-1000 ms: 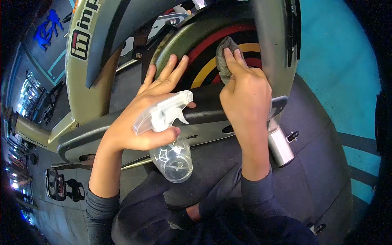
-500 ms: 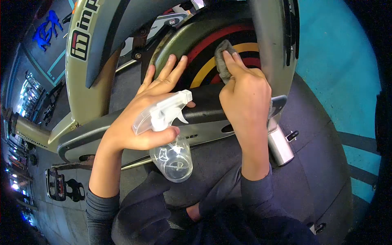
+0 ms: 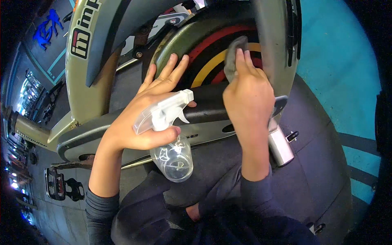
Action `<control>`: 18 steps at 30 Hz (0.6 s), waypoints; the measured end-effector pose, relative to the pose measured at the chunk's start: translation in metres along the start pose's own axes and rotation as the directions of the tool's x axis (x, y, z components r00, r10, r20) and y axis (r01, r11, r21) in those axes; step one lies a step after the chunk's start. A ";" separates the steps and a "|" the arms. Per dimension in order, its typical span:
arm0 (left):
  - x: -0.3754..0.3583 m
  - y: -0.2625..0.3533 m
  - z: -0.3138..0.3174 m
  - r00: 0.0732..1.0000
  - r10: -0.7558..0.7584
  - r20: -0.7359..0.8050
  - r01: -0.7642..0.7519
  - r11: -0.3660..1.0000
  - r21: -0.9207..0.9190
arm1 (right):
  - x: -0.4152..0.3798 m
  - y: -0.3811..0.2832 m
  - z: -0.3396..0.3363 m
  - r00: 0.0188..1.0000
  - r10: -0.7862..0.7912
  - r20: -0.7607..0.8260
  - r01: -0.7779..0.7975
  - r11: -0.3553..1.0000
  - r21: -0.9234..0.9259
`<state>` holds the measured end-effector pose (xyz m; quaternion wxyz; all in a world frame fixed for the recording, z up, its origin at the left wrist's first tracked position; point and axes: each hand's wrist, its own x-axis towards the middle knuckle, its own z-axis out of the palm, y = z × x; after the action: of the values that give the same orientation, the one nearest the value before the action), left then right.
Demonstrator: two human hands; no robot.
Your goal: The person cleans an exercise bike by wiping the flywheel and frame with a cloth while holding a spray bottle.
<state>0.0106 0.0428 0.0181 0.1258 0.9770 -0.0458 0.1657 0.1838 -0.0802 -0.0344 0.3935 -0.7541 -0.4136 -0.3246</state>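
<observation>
My left hand (image 3: 151, 100) has its fingers spread against the edge of the exercise bike's wheel (image 3: 179, 51). Hooked between its thumb and palm is a clear spray bottle (image 3: 173, 159) with a white trigger head, tilted, with a little liquid apparently low inside. My right hand (image 3: 250, 90) presses a grey cloth (image 3: 232, 61) on the wheel's face, two fingers stretched over it. Red and yellow arcs on black mark that face. Part of the cloth is hidden under the fingers.
The bike's beige frame (image 3: 79, 81) rises at left, and a grey upright (image 3: 275, 49) stands right of the wheel. A long black and silver cover (image 3: 208, 126) runs below. A silver foot with a small caster (image 3: 281, 145) rests on the dark floor, beside blue flooring (image 3: 326, 53).
My right hand and the cloth have shifted slightly right and up across the wheel's face. My left hand and the spray bottle have stayed nearly still.
</observation>
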 end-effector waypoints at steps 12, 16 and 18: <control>0.002 0.005 0.001 0.999 -0.026 -0.043 0.025 0.999 -0.021 | -0.015 -0.041 0.002 0.991 -0.091 0.093 0.091 0.996 0.011; 0.001 0.006 -0.001 0.999 -0.025 -0.022 0.025 1.000 -0.007 | -0.015 -0.032 -0.003 0.992 -0.090 0.088 0.082 0.992 0.097; 0.001 0.005 -0.002 1.000 -0.021 -0.007 0.021 1.000 0.005 | -0.011 -0.020 -0.010 0.997 -0.065 0.048 0.061 0.996 0.067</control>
<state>0.0100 0.0382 0.0214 0.1254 0.9772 -0.0349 0.1679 0.1594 -0.0857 -0.0325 0.3972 -0.7352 -0.4575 -0.3040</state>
